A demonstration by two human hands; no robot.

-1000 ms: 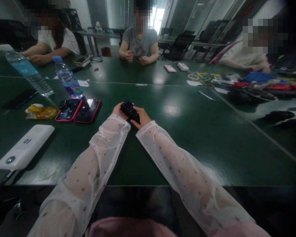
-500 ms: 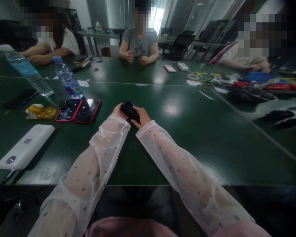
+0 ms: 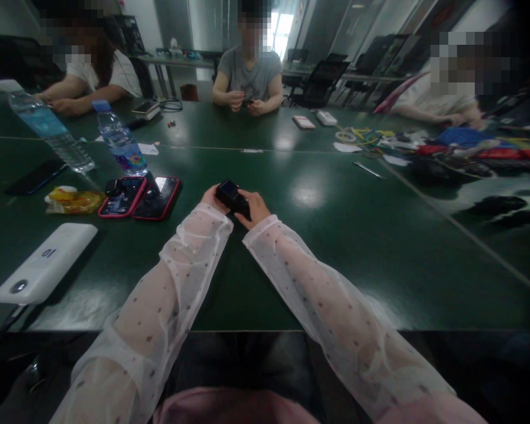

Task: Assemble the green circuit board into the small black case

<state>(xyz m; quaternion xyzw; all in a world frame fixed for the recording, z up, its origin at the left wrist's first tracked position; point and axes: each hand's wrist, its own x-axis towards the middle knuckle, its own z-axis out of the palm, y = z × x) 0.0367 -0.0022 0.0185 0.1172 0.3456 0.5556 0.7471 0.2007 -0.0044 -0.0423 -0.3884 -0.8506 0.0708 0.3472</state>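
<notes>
1. The left hand (image 3: pixel 212 199) cups the far-left end of a small black boxy device with a dark screen (image 3: pixel 234 199); the right hand (image 3: pixel 257 209) pinches its near-right end between thumb and fingers.
2. The device sits between both hands above the glossy dark-green tabletop (image 3: pixel 265 294), right of a dark-screened phone in a pinkish-red case (image 3: pixel 156 199); whether it touches the surface, I cannot tell.
3. It looks light and stiff, perhaps slick, with a screen that could scratch. The side edges seem the best hold, fingertips off the glass.
</notes>
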